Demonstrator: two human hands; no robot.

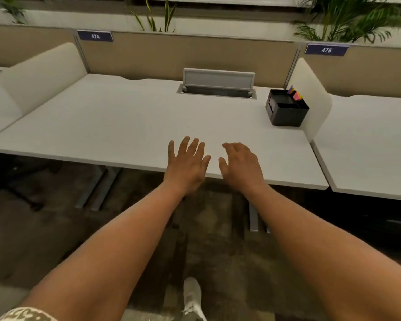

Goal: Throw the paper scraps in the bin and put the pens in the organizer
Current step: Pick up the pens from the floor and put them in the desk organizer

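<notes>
A black desk organizer (286,111) stands at the back right of the white desk (125,126), with coloured pens (294,93) sticking out of its rear compartment. My left hand (186,165) hovers over the desk's front edge, fingers spread, holding nothing. Beside it, my right hand (241,165) is also empty, its fingers apart and slightly curled. Both hands are well short of the organizer. No paper scraps or bin show in this view.
A grey cable hatch (218,83) stands raised at the desk's back middle. White side dividers (310,93) and beige partition panels (171,54) fence the desk. Neighbouring desks lie left and right. Plants rise behind. Desk legs and my white shoe (192,295) show on the carpet below.
</notes>
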